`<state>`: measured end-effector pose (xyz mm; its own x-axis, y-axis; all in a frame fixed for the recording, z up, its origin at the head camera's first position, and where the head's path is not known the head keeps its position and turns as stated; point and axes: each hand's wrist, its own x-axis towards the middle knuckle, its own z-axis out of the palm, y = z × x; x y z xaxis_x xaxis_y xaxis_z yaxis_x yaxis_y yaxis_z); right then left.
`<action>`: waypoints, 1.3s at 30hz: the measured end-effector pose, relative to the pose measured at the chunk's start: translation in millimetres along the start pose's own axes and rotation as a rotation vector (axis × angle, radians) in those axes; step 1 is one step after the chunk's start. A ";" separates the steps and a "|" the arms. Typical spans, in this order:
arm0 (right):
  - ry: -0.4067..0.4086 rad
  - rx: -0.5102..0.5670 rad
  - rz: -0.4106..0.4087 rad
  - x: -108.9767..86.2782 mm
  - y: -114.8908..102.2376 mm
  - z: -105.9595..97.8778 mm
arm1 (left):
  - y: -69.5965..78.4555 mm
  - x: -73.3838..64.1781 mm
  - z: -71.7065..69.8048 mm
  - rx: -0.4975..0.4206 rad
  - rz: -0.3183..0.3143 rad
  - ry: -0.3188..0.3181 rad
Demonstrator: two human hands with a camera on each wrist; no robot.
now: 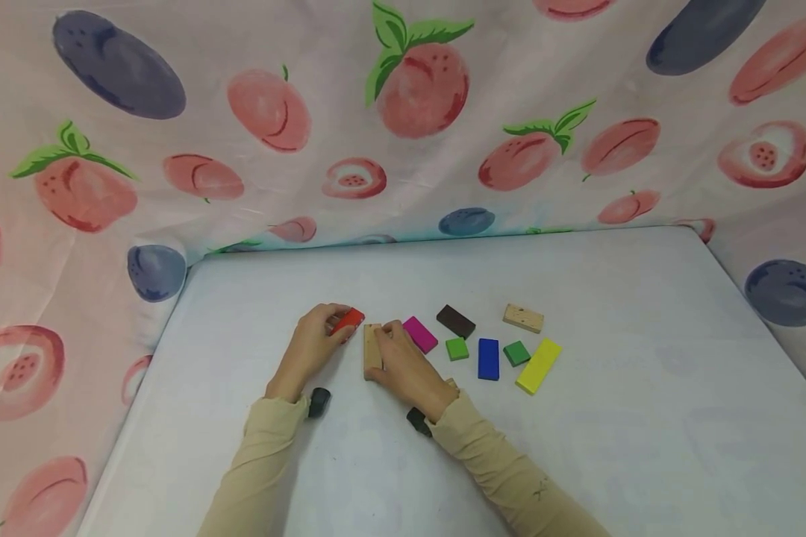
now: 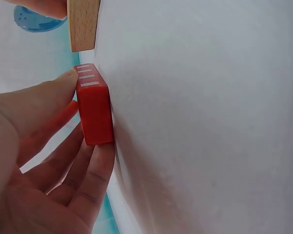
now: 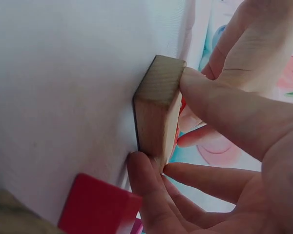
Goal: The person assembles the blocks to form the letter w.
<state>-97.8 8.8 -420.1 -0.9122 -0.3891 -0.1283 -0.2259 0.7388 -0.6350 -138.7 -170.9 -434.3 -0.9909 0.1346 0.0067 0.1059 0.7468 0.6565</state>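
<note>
The left hand, fingers curled, pinches a red block, its long axis slanting rightward to the table's far edge; the right hand pinches a wooden block pointing straight there, both nearer the left edge

A flat white counter carries a pale rectangular wooden block gripped by the right hand. Rightward lie a magenta rectangular block, a dark brown rectangular block, a bright-green square block, a blue rectangular block, a darker-green square block, a long yellow block and a speckled wooden block.
</note>
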 end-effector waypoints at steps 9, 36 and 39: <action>-0.013 0.040 -0.016 1.2 4.5 1.0 | -2.6 1.4 1.1 -0.019 -0.016 -0.026; -0.073 0.058 -0.060 2.1 7.9 -3.4 | 2.1 2.8 -0.8 -0.003 -0.042 -0.020; -0.081 0.065 -0.061 2.9 8.1 -3.8 | 2.8 2.9 -0.9 0.002 -0.050 -0.014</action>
<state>-103.5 15.7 -422.8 -0.8664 -0.4771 -0.1475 -0.2549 0.6766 -0.6908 -141.3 -169.1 -431.7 -0.9937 0.1060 -0.0365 0.0565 0.7542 0.6542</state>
